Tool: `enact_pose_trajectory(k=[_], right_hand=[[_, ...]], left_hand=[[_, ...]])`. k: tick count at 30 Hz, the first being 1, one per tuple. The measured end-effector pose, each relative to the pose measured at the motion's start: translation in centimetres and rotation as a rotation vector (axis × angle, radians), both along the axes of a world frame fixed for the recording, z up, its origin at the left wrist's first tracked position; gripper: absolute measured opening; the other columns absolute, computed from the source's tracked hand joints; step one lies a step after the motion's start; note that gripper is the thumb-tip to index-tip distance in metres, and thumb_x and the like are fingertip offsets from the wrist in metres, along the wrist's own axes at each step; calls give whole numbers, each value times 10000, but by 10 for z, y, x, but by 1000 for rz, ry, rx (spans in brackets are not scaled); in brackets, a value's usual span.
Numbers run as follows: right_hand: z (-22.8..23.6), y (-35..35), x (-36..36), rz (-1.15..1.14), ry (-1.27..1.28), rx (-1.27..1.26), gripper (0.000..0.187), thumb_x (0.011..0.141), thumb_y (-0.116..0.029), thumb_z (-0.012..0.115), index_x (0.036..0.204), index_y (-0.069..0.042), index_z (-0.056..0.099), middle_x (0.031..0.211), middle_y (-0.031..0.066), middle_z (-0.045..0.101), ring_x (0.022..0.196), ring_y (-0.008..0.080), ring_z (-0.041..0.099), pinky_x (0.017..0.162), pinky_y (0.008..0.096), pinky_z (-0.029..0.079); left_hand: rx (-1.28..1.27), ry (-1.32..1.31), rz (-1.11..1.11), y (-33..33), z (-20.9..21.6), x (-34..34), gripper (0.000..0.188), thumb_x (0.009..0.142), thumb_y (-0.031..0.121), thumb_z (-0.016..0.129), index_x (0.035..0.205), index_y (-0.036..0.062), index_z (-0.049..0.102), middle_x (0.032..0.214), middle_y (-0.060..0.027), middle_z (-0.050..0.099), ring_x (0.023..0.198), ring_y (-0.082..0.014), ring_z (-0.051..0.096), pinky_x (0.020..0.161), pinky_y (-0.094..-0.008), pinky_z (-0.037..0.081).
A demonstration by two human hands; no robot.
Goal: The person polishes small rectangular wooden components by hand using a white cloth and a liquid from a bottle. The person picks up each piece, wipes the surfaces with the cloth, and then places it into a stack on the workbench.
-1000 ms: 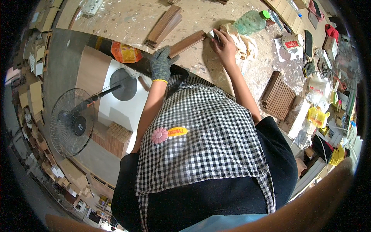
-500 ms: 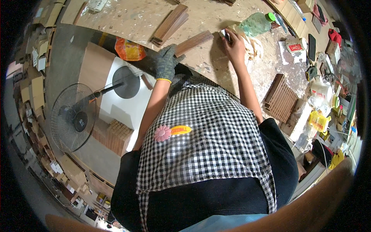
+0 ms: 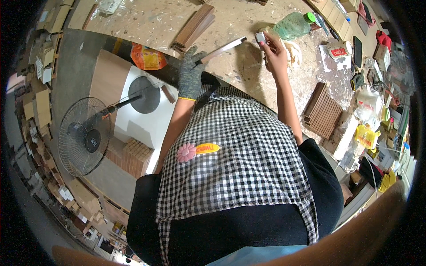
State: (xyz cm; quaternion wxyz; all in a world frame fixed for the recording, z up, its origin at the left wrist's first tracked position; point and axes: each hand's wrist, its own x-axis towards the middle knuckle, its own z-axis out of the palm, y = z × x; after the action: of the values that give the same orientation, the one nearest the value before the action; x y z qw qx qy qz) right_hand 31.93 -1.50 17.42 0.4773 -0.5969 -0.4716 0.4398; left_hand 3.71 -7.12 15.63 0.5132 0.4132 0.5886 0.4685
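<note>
My left hand (image 3: 190, 74), in a grey knit glove with a yellow cuff edge, grips one end of a brown wooden strip (image 3: 224, 48). The strip is turned on its side, and its long face shines pale. My bare right hand (image 3: 277, 54) pinches a small whitish block (image 3: 260, 37) just beyond the strip's far end, apart from it. Beside my left hand lie several dark wooden strips (image 3: 195, 27) in a loose pile. Close to my right hand sit a crumpled pale cloth (image 3: 293, 54) and a greenish clear bottle (image 3: 292, 26) with a green cap.
A stack of brown strips (image 3: 323, 106) stands on the paint-spotted workbench (image 3: 146, 22) at right, with a white cup (image 3: 339, 49) and a black phone (image 3: 357, 52) farther back. Left of the bench are a standing fan (image 3: 86, 135) and an orange bag (image 3: 148, 56).
My left hand has rolled the wooden strip from its broad brown face onto its side. My right hand has turned slightly, and the whitish block now shows more.
</note>
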Motion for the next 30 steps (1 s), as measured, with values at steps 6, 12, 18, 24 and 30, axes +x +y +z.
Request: enact_pose_trajectory(k=[6,12,18,24,30], right_hand=[[-9,-4,2,10,-33,21,354,916,-105,713,1257,-24,661,1119,71,701,986,128,652,885,263,500],[4,-5,9,-39,10,-51,371,907,-113,725,1261,-25,659,1121,61,704,982,118,647,880,257,499],[-1,1,28,-99,3,16,379,907,-110,722,1264,-4,651,1168,98,698,1034,140,647,937,286,498],[10,3,18,-72,37,-28,384,915,-126,718,1274,-11,646,1169,96,698,1033,137,646,926,283,501],[-23,11,6,44,89,4,355,911,-113,722,1252,-35,660,1153,83,702,1014,131,651,895,275,504]], left_hand=[[107,158,-82,-1,-11,1,377,830,-67,599,1195,6,653,1178,-142,671,1068,-250,642,964,-321,499],[252,608,-72,0,2,8,416,786,-6,659,1200,40,649,1232,-171,629,1167,-338,573,1058,-410,431],[234,1046,-371,11,10,14,491,724,276,825,1139,54,684,1166,-159,625,1142,-331,555,1010,-451,410],[130,684,-213,18,16,5,486,723,153,845,1144,4,652,1105,-184,666,990,-320,651,896,-404,525],[-40,-64,-5,19,-6,8,501,779,80,818,1196,-63,580,1045,-128,672,956,-200,624,864,-309,518]])
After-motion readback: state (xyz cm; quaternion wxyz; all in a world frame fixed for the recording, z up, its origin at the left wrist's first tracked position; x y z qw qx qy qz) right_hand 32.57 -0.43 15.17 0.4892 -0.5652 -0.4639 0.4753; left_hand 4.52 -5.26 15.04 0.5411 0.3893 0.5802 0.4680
